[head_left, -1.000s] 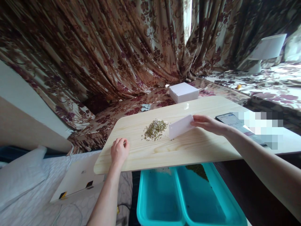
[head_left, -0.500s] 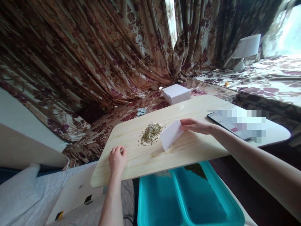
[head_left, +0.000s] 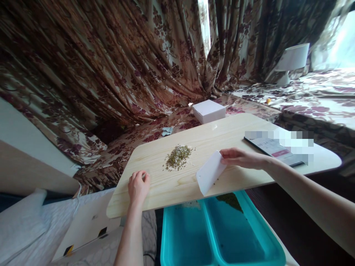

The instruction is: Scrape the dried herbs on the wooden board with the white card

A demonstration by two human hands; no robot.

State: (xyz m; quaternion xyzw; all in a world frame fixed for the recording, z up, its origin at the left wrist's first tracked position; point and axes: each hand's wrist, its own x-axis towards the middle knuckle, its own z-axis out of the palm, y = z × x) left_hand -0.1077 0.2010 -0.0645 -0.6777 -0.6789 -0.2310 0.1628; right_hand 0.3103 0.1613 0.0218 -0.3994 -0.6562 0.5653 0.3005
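Observation:
My right hand (head_left: 235, 158) pinches a white card (head_left: 210, 173) by its upper right corner. The card is tilted, its lower edge close to the near edge of the wooden tabletop (head_left: 166, 192), with a few dark grains beside it. Left of the card lies a heap of green beans mixed with white grains (head_left: 178, 157), apart from both hands. My left hand (head_left: 138, 186) rests at the left of the tabletop with fingers curled in; whether anything is inside them is hidden.
Below the near edge sits a turquoise two-compartment tray (head_left: 212, 236), green grains in its right compartment and pale bits in the left. A tablet-like device (head_left: 277, 151) lies at the tabletop's right. Behind stand a white box (head_left: 209, 111) and a lamp (head_left: 292, 59).
My right hand has moved the white card toward me and slightly right, away from the heap and nearer the table edge. My left hand has stayed in place.

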